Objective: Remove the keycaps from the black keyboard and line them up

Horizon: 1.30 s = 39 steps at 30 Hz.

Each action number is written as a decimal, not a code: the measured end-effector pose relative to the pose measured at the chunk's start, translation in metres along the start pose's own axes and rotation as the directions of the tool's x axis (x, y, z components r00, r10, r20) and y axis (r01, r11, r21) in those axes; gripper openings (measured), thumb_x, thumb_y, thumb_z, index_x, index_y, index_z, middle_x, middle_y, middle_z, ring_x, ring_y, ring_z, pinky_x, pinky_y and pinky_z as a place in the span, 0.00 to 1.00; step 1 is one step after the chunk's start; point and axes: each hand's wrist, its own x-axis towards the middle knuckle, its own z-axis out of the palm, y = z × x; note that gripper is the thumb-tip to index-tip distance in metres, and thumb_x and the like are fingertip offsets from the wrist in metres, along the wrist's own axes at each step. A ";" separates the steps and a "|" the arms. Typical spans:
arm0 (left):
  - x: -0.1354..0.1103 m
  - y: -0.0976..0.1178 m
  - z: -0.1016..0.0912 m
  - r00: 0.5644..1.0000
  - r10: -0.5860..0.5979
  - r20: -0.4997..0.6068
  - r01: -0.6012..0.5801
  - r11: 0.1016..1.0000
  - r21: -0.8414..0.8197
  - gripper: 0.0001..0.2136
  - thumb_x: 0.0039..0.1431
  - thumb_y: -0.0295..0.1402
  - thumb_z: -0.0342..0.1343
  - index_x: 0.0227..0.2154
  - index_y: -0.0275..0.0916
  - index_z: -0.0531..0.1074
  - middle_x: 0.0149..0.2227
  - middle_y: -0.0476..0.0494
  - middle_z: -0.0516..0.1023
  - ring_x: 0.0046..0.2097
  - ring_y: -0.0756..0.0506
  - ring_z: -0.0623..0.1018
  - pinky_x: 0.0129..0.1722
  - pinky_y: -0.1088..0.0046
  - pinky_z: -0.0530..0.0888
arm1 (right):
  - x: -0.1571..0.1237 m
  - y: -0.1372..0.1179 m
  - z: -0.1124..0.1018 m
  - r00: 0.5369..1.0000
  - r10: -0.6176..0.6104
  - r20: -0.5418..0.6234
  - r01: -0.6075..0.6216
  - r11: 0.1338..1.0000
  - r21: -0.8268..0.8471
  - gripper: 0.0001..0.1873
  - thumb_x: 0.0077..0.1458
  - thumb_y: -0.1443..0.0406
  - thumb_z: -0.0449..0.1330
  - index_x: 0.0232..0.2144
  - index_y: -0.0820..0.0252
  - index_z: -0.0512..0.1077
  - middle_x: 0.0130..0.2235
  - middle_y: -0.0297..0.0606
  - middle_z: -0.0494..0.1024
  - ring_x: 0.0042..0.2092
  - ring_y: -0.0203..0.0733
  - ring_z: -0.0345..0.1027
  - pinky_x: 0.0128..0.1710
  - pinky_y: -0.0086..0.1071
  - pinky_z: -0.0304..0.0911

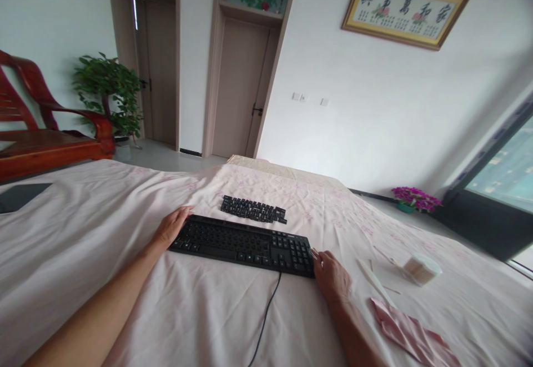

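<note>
A black keyboard [245,247] lies across the cloth, its main letter area stripped of keycaps while the number pad and bottom row still carry theirs. My left hand [172,227] is closed on the keyboard's left end, thumb and fingers at the edge. At the right end, my right hand [333,275] pinches a small silvery metal tool [313,253], whose tip is beside the number pad; its exact kind is too small to tell. Behind the keyboard, loose black keycaps [253,209] are laid out in rows. A black cable [266,314] runs toward me from the front edge.
A pale flowered cloth [200,322] covers the surface. To the right are a clear tub of cotton swabs [421,270], several loose thin sticks, a white strip [377,282] and a folded pink cloth [410,331]. A dark flat object [23,196] lies far left.
</note>
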 end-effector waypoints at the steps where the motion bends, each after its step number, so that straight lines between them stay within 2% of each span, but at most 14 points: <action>1: -0.001 0.002 0.000 1.000 0.005 -0.009 -0.005 1.000 0.013 0.29 0.55 0.54 0.43 0.46 0.35 0.72 0.40 0.38 0.79 0.47 0.40 0.76 0.46 0.68 0.72 | 0.000 0.000 0.000 1.000 0.002 0.005 -0.002 1.000 0.003 0.28 0.64 0.50 0.39 0.30 0.53 0.73 0.38 0.36 0.76 0.36 0.38 0.70 0.26 0.29 0.49; 10: -0.007 0.015 0.002 0.999 -0.014 -0.049 0.017 0.998 0.058 0.26 0.56 0.51 0.44 0.46 0.36 0.72 0.38 0.40 0.80 0.45 0.40 0.77 0.46 0.67 0.72 | 0.000 0.002 -0.002 1.000 0.001 0.007 -0.002 1.000 0.013 0.27 0.64 0.50 0.40 0.31 0.52 0.74 0.40 0.35 0.76 0.38 0.38 0.70 0.27 0.29 0.49; 17: -0.007 0.017 0.001 0.999 0.005 -0.033 -0.003 0.997 0.072 0.26 0.56 0.50 0.43 0.48 0.36 0.70 0.39 0.41 0.80 0.44 0.41 0.77 0.45 0.67 0.73 | 0.001 0.000 -0.004 0.999 0.016 0.029 -0.017 1.000 0.006 0.27 0.64 0.50 0.40 0.30 0.53 0.74 0.39 0.35 0.76 0.39 0.39 0.70 0.28 0.29 0.50; 26: -0.001 0.004 0.002 0.998 0.020 -0.052 -0.012 0.989 0.150 0.24 0.58 0.49 0.41 0.47 0.39 0.70 0.39 0.43 0.80 0.45 0.41 0.77 0.47 0.64 0.73 | 0.001 -0.001 -0.003 0.999 0.038 0.032 -0.039 0.999 0.035 0.24 0.63 0.51 0.42 0.30 0.53 0.73 0.38 0.35 0.77 0.40 0.42 0.71 0.30 0.30 0.53; 29: 0.004 0.002 0.009 0.998 0.045 -0.038 -0.039 0.990 0.137 0.24 0.60 0.48 0.38 0.48 0.38 0.69 0.41 0.41 0.79 0.46 0.40 0.77 0.47 0.63 0.73 | 0.005 -0.002 -0.004 0.992 0.111 0.066 -0.113 0.993 0.034 0.26 0.62 0.50 0.41 0.32 0.52 0.75 0.39 0.37 0.78 0.41 0.45 0.72 0.31 0.31 0.54; 33: 0.009 0.007 0.031 0.998 0.050 -0.039 -0.044 0.989 0.143 0.24 0.62 0.46 0.36 0.50 0.38 0.66 0.42 0.40 0.78 0.46 0.41 0.77 0.49 0.61 0.71 | 0.013 0.003 -0.007 0.974 0.211 0.087 -0.214 0.976 0.030 0.28 0.61 0.47 0.40 0.35 0.51 0.76 0.43 0.40 0.78 0.43 0.49 0.71 0.32 0.34 0.54; 36: 0.010 0.013 0.046 0.999 0.035 -0.006 -0.034 0.986 0.166 0.22 0.63 0.45 0.37 0.51 0.40 0.66 0.43 0.41 0.78 0.48 0.41 0.76 0.52 0.60 0.69 | 0.018 0.010 -0.004 0.967 0.247 0.056 -0.249 0.968 0.027 0.28 0.60 0.47 0.41 0.37 0.53 0.77 0.45 0.42 0.77 0.43 0.50 0.71 0.32 0.34 0.55; 39: 0.013 0.012 0.047 0.998 0.018 0.056 -0.025 0.991 0.128 0.20 0.62 0.44 0.41 0.50 0.40 0.68 0.45 0.41 0.78 0.49 0.41 0.75 0.53 0.61 0.68 | 0.020 0.016 0.002 0.971 0.239 0.007 -0.239 0.971 0.010 0.26 0.60 0.48 0.44 0.38 0.53 0.77 0.46 0.42 0.77 0.42 0.49 0.71 0.30 0.34 0.54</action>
